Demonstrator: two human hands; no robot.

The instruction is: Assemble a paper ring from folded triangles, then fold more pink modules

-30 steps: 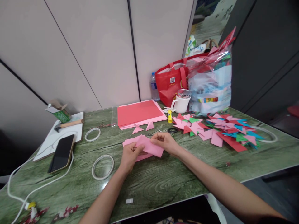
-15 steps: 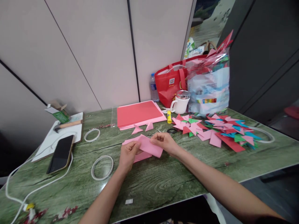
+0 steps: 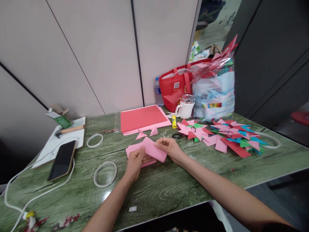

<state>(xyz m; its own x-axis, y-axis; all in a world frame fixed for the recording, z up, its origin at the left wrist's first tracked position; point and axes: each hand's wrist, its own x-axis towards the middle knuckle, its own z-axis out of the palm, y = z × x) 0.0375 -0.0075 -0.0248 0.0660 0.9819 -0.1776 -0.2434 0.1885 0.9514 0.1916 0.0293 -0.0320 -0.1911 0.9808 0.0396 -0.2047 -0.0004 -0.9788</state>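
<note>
A pink sheet of paper (image 3: 153, 149) is held up between both hands just above the table. My left hand (image 3: 136, 162) pinches its left side, thumb on top. With thumb and fingers, my right hand (image 3: 170, 148) grips its upper right part. Under the sheet and partly covered by my left hand lies a pink paper stack (image 3: 132, 148). Two small folded pink pieces (image 3: 141, 134) rest just beyond it. Farther back is a large red sheet (image 3: 143, 118) on top of pink sheets.
To the right lie piles of folded coloured paper (image 3: 238, 135), a glue stick (image 3: 174, 122), a white mug (image 3: 185, 107), a red bag (image 3: 174, 88) and a clear plastic bag (image 3: 213, 91). On the left are tape rolls (image 3: 105, 174), a phone (image 3: 62, 159) and a hammer (image 3: 71, 130).
The fingers of my left hand have shifted on the pink paper, the thumb now pointing up across its left part. My right hand keeps its grip. The view has moved slightly.
</note>
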